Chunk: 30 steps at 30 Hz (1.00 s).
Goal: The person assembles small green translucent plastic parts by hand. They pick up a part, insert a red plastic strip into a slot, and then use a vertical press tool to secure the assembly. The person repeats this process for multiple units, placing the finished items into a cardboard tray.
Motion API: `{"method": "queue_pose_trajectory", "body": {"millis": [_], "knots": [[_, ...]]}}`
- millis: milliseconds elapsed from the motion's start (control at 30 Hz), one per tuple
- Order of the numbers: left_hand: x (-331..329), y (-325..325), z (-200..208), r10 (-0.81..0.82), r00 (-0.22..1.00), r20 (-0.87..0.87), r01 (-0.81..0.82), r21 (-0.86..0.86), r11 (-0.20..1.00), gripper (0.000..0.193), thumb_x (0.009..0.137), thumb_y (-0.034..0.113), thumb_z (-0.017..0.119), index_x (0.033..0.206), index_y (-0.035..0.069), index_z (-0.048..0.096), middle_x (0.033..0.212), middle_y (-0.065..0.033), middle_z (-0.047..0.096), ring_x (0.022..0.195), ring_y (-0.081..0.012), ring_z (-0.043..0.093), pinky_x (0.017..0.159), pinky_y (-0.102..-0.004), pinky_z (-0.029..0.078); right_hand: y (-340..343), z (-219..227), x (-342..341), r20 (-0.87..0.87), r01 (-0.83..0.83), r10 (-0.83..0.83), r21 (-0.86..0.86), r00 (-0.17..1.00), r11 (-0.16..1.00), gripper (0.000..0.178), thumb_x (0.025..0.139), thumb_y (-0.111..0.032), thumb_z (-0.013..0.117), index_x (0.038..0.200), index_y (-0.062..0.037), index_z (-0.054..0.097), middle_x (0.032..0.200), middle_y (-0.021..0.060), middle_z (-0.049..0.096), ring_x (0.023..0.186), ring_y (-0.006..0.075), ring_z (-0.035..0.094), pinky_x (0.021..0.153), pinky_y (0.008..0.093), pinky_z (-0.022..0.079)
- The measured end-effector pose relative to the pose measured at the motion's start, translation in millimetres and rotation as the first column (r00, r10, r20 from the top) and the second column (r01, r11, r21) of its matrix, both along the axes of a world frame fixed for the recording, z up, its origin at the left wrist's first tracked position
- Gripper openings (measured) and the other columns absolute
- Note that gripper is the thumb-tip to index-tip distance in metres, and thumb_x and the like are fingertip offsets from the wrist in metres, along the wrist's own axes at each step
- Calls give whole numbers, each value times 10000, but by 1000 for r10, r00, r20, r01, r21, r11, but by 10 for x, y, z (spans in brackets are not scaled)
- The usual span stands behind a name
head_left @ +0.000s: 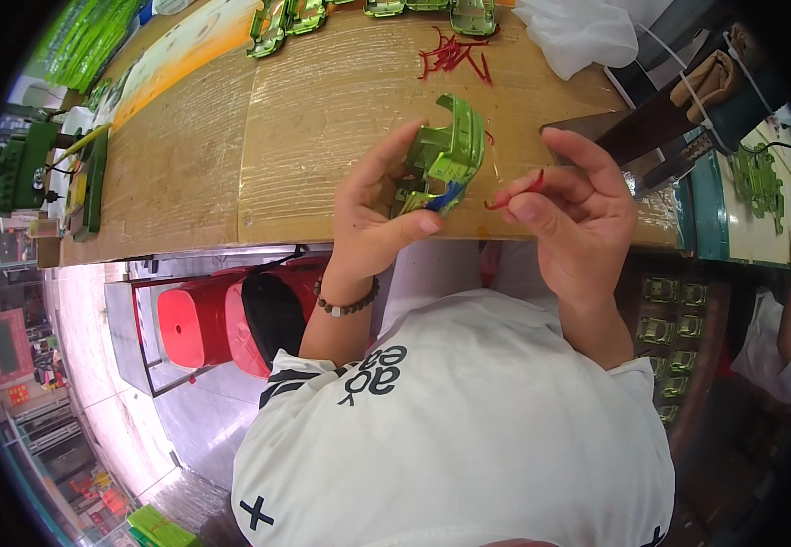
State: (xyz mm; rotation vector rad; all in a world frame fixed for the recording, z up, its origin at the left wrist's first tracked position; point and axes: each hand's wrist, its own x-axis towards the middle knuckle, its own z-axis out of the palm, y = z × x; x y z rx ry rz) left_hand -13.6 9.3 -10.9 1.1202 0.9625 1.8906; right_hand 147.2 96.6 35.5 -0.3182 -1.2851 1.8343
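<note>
In front of me, above the near edge of the table, my left hand (365,210) is closed around a glossy green toy car body shell (457,150). The shell is tilted up on its side, and a blue patch (447,196) shows at its lower end, by my thumb. To the right of it, my right hand (587,210) pinches a thin, curved red plastic strip (534,185) between thumb and fingers. The strip's tip points toward the shell, with a small gap between them. Farther back on the table lies a loose pile of similar red strips (455,56).
Several green shells (473,18) line the table's far side, beside a white plastic bag (578,38). A dark green device (26,169) stands at the left. Red stools (197,321) sit below. More shells (658,330) lie lower right, near another person's arm (789,305).
</note>
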Motion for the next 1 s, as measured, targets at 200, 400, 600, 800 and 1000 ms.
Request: {"method": "queue_pose_trajectory", "body": {"millis": [200,400,600,800,1000], "knots": [[24,-2,34,-36,999,-7,37,13,999,784,655,146,771,1277,-63,343,1192,-142,491,1087,-203,486,904,-307,393,46,139,-124,-186,-35,17,-95,982,995,427,733,49,656,1126,32,491,841,142,635,748,160,632,635,225,533],[25,6,53,-42,999,-29,42,0,999,784,645,154,779,1269,-61,357,1175,-143,504,1080,-197,492,923,-305,378,86,108,-158,-159,25,-34,-60,987,998,276,745,33,649,1013,44,579,837,121,639,704,132,627,605,206,535],[12,2,59,-63,998,-5,63,-8,998,781,638,159,784,1264,-56,370,1165,-135,511,1076,-196,495,926,-305,376,93,171,-156,-149,-72,36,-248,988,966,252,749,36,642,994,50,585,838,113,641,692,123,627,600,198,537],[1,-3,50,-75,997,-23,75,4,997,779,636,139,783,1268,-50,369,1173,-134,508,1072,-197,501,922,-304,385,116,198,-162,-70,-65,51,-208,996,976,261,736,12,668,983,45,592,828,99,641,666,113,619,570,188,506],[5,-7,50,-73,997,-36,73,0,997,784,624,117,789,1268,-44,374,1176,-133,512,1058,-193,511,907,-299,395,95,223,-164,-9,-26,25,-136,1000,990,275,714,0,695,968,39,597,814,91,639,676,107,607,549,183,476]]}}
